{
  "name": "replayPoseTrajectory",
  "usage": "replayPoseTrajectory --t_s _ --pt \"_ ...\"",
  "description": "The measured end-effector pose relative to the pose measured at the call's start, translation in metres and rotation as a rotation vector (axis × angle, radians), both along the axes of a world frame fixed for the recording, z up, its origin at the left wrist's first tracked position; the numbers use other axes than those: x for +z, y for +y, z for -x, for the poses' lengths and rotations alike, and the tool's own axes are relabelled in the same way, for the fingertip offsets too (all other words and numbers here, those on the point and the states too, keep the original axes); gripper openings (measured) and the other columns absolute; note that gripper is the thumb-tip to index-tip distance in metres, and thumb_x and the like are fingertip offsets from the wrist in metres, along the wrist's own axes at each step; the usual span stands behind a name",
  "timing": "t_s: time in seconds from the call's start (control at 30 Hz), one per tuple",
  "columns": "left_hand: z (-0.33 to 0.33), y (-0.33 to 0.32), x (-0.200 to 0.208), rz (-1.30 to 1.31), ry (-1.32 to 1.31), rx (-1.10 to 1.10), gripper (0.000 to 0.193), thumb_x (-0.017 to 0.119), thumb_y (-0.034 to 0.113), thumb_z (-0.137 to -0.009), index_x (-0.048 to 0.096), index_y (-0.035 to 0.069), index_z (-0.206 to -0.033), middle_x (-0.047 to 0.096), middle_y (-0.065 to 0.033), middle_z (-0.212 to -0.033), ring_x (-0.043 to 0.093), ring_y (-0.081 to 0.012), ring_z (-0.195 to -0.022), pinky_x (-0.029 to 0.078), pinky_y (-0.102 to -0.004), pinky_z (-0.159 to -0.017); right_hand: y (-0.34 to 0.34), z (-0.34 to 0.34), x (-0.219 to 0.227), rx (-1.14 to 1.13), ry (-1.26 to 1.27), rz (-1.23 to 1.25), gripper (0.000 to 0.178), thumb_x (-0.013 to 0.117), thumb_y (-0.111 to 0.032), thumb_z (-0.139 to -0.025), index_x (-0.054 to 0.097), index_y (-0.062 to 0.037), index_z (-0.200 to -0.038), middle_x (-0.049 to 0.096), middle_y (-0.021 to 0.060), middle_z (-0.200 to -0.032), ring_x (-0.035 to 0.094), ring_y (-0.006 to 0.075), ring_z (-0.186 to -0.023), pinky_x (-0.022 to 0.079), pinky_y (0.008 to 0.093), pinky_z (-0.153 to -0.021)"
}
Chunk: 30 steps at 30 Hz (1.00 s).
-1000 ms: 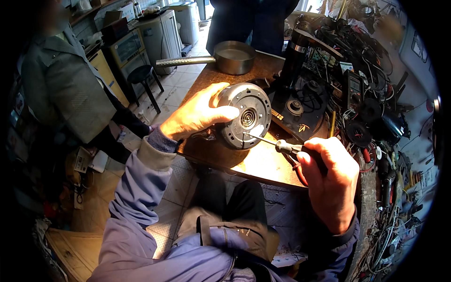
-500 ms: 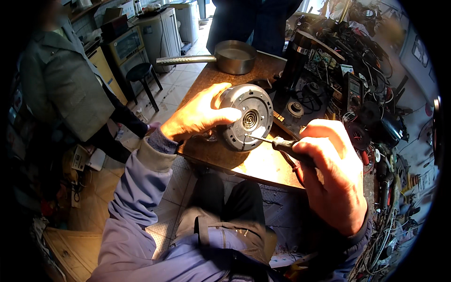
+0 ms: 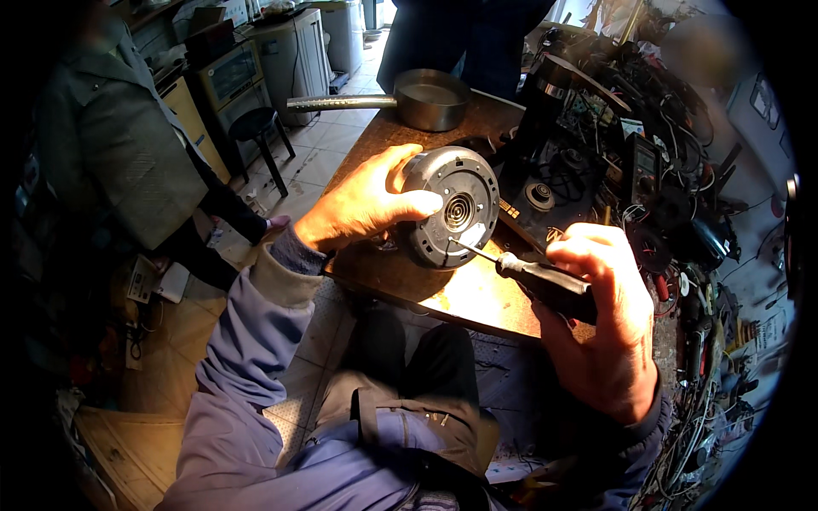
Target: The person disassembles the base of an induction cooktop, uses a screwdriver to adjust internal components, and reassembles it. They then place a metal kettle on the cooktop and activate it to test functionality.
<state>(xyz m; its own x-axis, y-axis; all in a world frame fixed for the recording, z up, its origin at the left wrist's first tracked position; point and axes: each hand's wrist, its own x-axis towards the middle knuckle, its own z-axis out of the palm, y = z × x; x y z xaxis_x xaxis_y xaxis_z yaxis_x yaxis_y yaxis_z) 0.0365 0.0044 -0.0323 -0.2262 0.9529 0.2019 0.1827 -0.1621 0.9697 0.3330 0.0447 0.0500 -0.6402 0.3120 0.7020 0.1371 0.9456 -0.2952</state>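
A round dark kettle base (image 3: 443, 243), with concentric rings at its centre and slots round its rim, is tilted so its face points toward me. My left hand (image 3: 362, 200) grips its left side, thumb on the face and fingers behind the top. In my right hand (image 3: 601, 311) is a black-handled screwdriver (image 3: 550, 281). Its thin shaft slants up and left, and the tip meets the lower part of the face, below the rings. Whatever sits under the tip is too small to make out.
On the wooden table (image 3: 494, 307) a metal saucepan (image 3: 432, 100) stands at the far side, handle to the left. Tangled cables and parts crowd the right, with a multimeter (image 3: 643, 166) among them. One person (image 3: 128, 145) stands at the left, another (image 3: 460, 38) beyond the table. A black stool (image 3: 256, 126) is behind.
The fingers of my right hand have loosened and shifted on the screwdriver handle, showing more of it. The tip stays against the kettle base, which my left hand still holds.
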Motion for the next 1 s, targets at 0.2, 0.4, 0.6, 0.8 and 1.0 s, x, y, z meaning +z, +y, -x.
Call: replayPoseTrajectory --t_s 0.2,0.4,0.6,0.8,1.0 --pt "0.005 0.001 -0.003 -0.003 0.033 -0.015 0.100 0.087 0.039 -0.081 0.037 -0.008 -0.154 0.062 -0.0065 -0.094 0.059 -0.0089 -0.067 0.048 -0.0236 -0.052 -0.005 -0.008 -0.006 -0.187 -0.132 -0.094 0.028 0.082 -0.005 -0.080 0.068 0.0017 -0.103 0.066 0.0145 -0.086 0.067 0.0272 -0.074 0.055 0.0342 -0.070" --pt "0.005 -0.002 -0.007 0.002 0.028 0.012 0.100 0.087 0.039 -0.081 0.037 -0.008 -0.154 0.062 -0.0070 -0.093 0.059 -0.0096 -0.066 0.048 -0.0240 -0.052 0.001 -0.013 -0.011 -0.100 -0.176 0.078 0.039 0.080 0.003 -0.078 0.065 0.0016 -0.113 0.067 0.0166 -0.103 0.069 0.0256 -0.092 0.056 0.0343 -0.081" --pt "0.003 -0.002 -0.002 0.012 0.024 0.002 0.099 0.087 0.038 -0.082 0.037 -0.008 -0.154 0.063 -0.0082 -0.098 0.059 -0.0097 -0.067 0.049 -0.0236 -0.053 0.000 0.002 -0.010 -0.066 0.060 -0.119 0.029 0.084 -0.005 -0.079 0.068 0.0026 -0.102 0.065 0.0135 -0.084 0.067 0.0256 -0.073 0.054 0.0327 -0.066" --pt "-0.002 -0.009 0.008 0.115 -0.015 -0.018 0.093 0.084 0.033 -0.084 0.038 -0.003 -0.156 0.058 -0.0149 -0.142 0.055 -0.0221 -0.130 0.045 -0.0357 -0.112 0.000 -0.005 -0.011 -0.139 -0.051 -0.168 0.041 0.088 -0.010 -0.077 0.068 0.0014 -0.110 0.064 0.0134 -0.083 0.066 0.0282 -0.070 0.052 0.0358 -0.059" --pt "-0.001 -0.009 0.004 0.094 -0.007 -0.014 0.092 0.083 0.033 -0.085 0.038 -0.003 -0.156 0.057 -0.0153 -0.143 0.054 -0.0225 -0.131 0.044 -0.0364 -0.113 0.000 -0.005 -0.022 -0.229 -0.033 -0.078 0.027 0.086 -0.010 -0.079 0.068 0.0006 -0.097 0.064 0.0138 -0.080 0.066 0.0287 -0.067 0.051 0.0357 -0.056"
